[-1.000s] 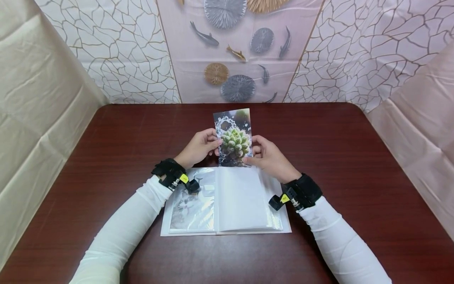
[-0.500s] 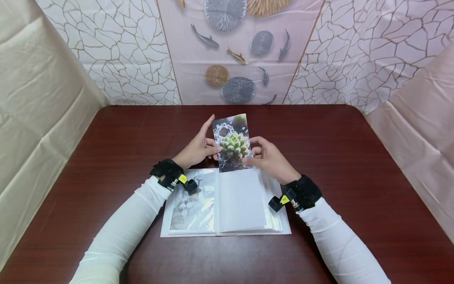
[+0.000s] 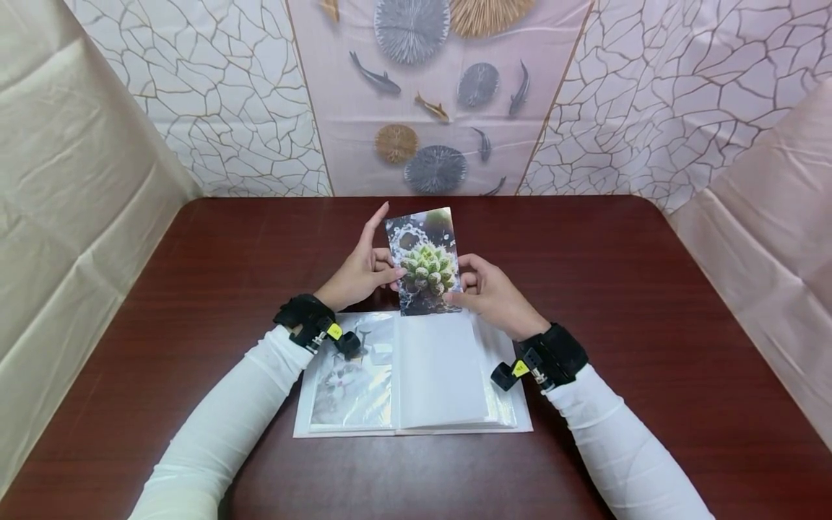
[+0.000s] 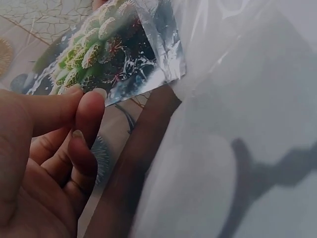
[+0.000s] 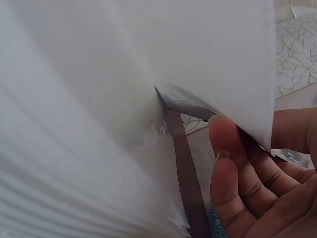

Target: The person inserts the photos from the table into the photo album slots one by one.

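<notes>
A photo print of a green succulent stands slightly tilted at the far edge of an open photo album. My left hand pinches its left edge between thumb and fingers, index finger stretched upward. On the lower right, my right hand pinches the print near its corner. The left wrist view has the print with a strip of clear plastic over its lower end, beside the album page. In the right wrist view, fingers curl at the lifted edge of a white page.
The album lies on a dark red-brown table. Its left page carries a pale picture under a clear sleeve. Patterned cloth hangs behind the table, and plain cream cloth lines the left side.
The print has come down slightly toward the album and shifted a little left, its lower edge now overlapping the page top. My left index finger has straightened upward, off the print.
</notes>
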`<state>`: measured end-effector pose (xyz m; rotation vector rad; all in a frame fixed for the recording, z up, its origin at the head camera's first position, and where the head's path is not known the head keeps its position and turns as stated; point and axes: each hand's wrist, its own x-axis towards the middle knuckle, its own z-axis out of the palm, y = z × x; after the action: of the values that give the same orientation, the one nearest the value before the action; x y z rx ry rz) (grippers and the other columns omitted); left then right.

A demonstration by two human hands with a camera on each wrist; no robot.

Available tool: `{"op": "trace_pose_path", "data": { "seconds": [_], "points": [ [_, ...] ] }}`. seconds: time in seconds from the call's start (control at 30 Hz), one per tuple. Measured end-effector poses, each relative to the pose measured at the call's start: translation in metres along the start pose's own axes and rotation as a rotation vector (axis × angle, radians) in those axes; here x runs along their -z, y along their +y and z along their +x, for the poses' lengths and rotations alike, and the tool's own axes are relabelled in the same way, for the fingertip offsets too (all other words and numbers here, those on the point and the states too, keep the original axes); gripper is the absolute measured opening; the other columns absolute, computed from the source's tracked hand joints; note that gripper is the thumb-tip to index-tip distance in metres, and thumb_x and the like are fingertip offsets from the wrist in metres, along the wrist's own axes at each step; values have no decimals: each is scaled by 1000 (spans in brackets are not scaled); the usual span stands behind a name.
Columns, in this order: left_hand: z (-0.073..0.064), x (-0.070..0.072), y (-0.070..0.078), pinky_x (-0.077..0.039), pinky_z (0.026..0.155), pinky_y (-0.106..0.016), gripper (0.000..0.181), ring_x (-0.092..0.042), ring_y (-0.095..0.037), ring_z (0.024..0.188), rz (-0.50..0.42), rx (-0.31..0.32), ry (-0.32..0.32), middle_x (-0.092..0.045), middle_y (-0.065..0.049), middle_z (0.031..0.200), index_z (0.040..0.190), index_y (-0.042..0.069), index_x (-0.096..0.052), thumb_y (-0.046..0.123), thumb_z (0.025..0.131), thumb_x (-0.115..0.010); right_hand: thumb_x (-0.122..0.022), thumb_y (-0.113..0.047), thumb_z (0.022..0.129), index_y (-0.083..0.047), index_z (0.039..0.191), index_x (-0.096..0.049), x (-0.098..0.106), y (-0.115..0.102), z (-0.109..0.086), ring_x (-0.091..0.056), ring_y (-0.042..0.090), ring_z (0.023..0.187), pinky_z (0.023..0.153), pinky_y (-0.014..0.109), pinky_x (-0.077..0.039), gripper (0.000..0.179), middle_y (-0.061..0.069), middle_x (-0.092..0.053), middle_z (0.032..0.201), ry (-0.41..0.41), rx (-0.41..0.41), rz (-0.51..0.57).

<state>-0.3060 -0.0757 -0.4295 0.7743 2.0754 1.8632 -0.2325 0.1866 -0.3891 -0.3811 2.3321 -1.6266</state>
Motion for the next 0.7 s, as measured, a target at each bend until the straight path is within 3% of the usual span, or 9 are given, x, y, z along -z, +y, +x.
{"op": "trace_pose_path", "data": {
  "seconds": [0.3,0.53,0.7],
  "points": [
    [-1,2,0,-58,65,-39,87,-66,-31,69,17,3,-23,-61,-16,77,160,37,-14,-1,98,-62,-65,0,96,2,144,-36,-1,2,0,-36,14,67,67,28,-33,56,6,-41,80,-3,-3,8],
    [-2,2,0,-46,53,-35,73,-65,-37,73,58,5,-19,-61,-17,81,158,30,-23,3,101,-60,-64,0,96,2,145,-36,-2,1,0,-37,14,66,67,28,-32,56,4,-46,79,-1,-6,17],
    [-2,4,1,-44,52,-35,66,-64,-40,76,88,-9,-9,-62,-19,87,156,28,-30,4,101,-59,-65,0,97,1,145,-36,-3,2,1,-34,12,65,65,28,-31,57,4,-46,79,-2,-5,30]
  ]
}}
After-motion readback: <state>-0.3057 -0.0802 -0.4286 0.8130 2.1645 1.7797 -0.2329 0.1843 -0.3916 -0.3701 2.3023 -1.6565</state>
